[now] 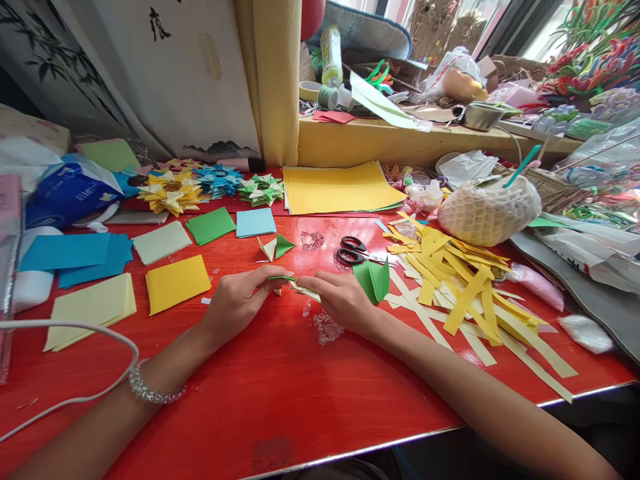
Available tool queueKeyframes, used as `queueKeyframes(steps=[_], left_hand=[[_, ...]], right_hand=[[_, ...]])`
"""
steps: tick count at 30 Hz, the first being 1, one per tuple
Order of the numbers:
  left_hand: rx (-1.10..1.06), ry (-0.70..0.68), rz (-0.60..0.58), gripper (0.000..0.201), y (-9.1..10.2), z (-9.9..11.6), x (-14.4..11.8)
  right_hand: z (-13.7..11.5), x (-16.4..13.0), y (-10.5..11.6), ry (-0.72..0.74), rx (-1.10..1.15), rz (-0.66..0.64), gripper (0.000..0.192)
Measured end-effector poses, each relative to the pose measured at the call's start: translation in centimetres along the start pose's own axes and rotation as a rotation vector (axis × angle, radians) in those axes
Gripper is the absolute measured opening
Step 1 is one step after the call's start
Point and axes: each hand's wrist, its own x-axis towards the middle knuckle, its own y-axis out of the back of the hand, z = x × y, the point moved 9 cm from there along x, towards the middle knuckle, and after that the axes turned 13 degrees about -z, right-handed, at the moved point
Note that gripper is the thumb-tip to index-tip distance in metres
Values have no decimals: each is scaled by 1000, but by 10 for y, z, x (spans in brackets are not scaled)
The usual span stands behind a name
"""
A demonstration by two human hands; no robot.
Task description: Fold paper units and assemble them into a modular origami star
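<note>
My left hand [237, 297] pinches a small folded piece of green paper [281, 278] between thumb and fingers. Right beside it, my right hand [345, 300] grips a folded piece of cream paper [306, 291]; whether the two pieces are joined is hard to see. Just beyond my fingers stands a folded green-and-cream paper unit [275, 247]. A creased green paper [373, 280] lies by my right hand, partly behind it. Black-handled scissors [356, 251] rest on the red table a little farther off.
Stacks of yellow [179, 285], green [212, 227], blue and cream paper sit on the left. Yellow and cream paper strips [465, 287] are heaped at right. Finished folded-paper rings [173, 193] line the back near large yellow sheets [340, 188]. A white cable [133, 347] crosses the left edge.
</note>
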Motion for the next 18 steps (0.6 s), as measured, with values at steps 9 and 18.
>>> queueKeyframes(steps=[9, 18], left_hand=[[-21, -58, 6, 19, 0, 2, 0], [-14, -67, -4, 20, -1, 3, 0]], right_hand=[[10, 1, 0, -85, 207, 12, 23], [10, 4, 4, -95, 294, 36, 26]])
